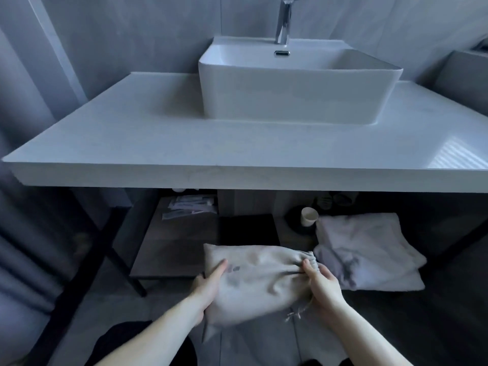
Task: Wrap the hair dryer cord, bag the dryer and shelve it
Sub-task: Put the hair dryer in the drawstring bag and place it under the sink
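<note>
A beige cloth drawstring bag (260, 281) bulges with something inside; the hair dryer and its cord are hidden in it. I hold the bag below the counter, at the front edge of the wooden lower shelf (169, 249). My left hand (208, 286) grips the bag's closed bottom end. My right hand (320, 283) grips the gathered neck, with the drawstring ends (295, 314) dangling beneath.
A white counter (158, 143) with a square basin (290, 96) and tap spans the view above. On the lower shelf lie folded white towels (367, 249), a paper cup (309, 216) on a dark dish, a black box (248, 228) and small packets (190, 206). A black frame leg (124, 265) stands left.
</note>
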Demonstrator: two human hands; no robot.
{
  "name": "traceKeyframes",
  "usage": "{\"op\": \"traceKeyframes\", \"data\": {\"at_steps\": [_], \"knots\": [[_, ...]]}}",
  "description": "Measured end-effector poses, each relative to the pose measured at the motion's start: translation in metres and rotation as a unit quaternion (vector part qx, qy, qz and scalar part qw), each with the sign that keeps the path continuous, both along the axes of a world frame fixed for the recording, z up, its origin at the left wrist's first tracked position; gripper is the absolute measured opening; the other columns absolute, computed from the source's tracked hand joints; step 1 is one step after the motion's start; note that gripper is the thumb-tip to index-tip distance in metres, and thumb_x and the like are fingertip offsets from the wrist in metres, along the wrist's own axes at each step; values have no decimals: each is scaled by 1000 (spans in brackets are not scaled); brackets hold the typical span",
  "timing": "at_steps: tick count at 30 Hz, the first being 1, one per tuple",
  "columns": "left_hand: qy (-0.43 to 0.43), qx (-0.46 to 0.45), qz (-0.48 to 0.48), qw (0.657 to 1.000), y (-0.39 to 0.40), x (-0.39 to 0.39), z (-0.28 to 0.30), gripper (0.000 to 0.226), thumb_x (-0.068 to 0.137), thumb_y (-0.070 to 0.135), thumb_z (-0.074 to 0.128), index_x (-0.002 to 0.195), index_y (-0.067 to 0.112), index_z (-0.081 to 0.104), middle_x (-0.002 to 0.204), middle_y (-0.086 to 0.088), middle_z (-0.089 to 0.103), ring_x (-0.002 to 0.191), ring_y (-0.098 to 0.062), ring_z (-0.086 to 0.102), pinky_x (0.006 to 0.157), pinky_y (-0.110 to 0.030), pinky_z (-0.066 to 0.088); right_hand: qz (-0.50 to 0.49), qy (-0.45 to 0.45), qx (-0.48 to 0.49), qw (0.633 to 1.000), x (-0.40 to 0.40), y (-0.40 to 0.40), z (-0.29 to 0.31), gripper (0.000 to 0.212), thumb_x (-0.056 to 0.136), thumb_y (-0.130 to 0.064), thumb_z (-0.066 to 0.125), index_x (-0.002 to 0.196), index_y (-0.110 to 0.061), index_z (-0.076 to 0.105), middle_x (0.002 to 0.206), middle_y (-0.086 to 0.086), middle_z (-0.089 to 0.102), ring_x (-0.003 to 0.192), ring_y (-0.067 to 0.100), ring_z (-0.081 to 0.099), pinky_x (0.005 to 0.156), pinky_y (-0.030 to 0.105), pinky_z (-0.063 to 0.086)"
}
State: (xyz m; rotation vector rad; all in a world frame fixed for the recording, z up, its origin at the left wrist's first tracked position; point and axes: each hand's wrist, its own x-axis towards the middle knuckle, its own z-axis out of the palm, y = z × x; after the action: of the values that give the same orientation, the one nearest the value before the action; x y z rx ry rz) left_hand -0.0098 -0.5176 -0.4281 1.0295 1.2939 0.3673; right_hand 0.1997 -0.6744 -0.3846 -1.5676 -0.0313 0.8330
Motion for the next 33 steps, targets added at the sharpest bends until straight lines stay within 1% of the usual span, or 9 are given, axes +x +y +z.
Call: {"op": "traceKeyframes", "data": {"at_steps": [4, 6, 9, 14, 16, 19, 25, 29, 33], "knots": [[30, -8, 5, 1000, 31, 25, -25, 110, 82, 68, 75, 161, 4, 35, 158, -17, 51, 139, -34, 55, 100, -33, 45, 10, -28, -58, 998, 27, 34, -33, 20, 103, -22, 70, 105, -2, 74, 93, 14, 73, 79, 20, 63, 66, 27, 54], [39, -14, 16, 999, 48, 35, -44, 133, 61, 84, 77, 163, 9, 35, 159, -14, 52, 139, -34, 56, 113, -41, 47, 6, -13, -67, 998, 37, 53, -51, 23, 103, -25, 71, 106, -2, 73, 88, 12, 72, 75, 19, 63, 57, 22, 55], [55, -28, 21, 998, 69, 46, -67, 141, 54, 87, 77, 164, 11, 32, 159, -13, 52, 140, -35, 55, 116, -48, 46, -8, 22, -77, 997, 49, 79, -73, 31, 102, -27, 71, 117, 1, 72, 91, 10, 73, 80, 20, 67, 68, 28, 55], [83, -37, 24, 996, 106, 68, -94, 139, 51, 88, 78, 162, 16, 37, 152, -15, 59, 134, -38, 59, 113, -48, 49, -25, 39, -94, 994, 68, 118, -100, 55, 103, -32, 70, 140, 8, 59, 111, 15, 68, 103, 31, 71, 61, 22, 45], [84, -44, 28, 995, 123, 76, -110, 145, 39, 94, 76, 159, 19, 43, 145, -14, 65, 127, -38, 64, 110, -50, 51, -11, 37, -113, 993, 78, 134, -115, 61, 98, -41, 75, 135, 6, 63, 105, 14, 70, 90, 27, 68, 75, 32, 51], [77, -57, 35, 995, 144, 88, -129, 149, 34, 97, 75, 159, 22, 43, 140, -12, 68, 122, -37, 67, 108, -51, 53, -32, 36, -104, 993, 90, 156, -135, 70, 90, -49, 81, 131, 5, 64, 115, 16, 74, 105, 32, 71, 96, 43, 58], [41, -32, 85, 995, 170, 120, -137, 126, 54, 85, 74, 159, 21, 45, 141, -15, 66, 123, -39, 64, 110, -52, 50, -82, 11, -58, 995, 111, 207, -146, 34, 97, -23, 79, 116, 4, 71, 107, 18, 71, 102, 27, 68, 81, 31, 53], [59, -6, 114, 992, 181, 142, -149, 107, 77, 75, 72, 162, 17, 39, 154, -16, 56, 136, -40, 56, 115, -49, 45, -84, -31, -39, 995, 124, 230, -162, 24, 99, -1, 71, 121, 9, 70, 103, 14, 69, 71, 9, 59, 54, 0, 46], [63, 22, 102, 993, 186, 154, -162, 113, 71, 80, 67, 163, 21, 36, 158, -14, 54, 140, -40, 54, 116, -51, 44, -38, -33, -58, 997, 129, 234, -187, 14, 102, 4, 62, 101, -10, 66, 74, -3, 66, 60, 6, 60, 60, 19, 52]]}}
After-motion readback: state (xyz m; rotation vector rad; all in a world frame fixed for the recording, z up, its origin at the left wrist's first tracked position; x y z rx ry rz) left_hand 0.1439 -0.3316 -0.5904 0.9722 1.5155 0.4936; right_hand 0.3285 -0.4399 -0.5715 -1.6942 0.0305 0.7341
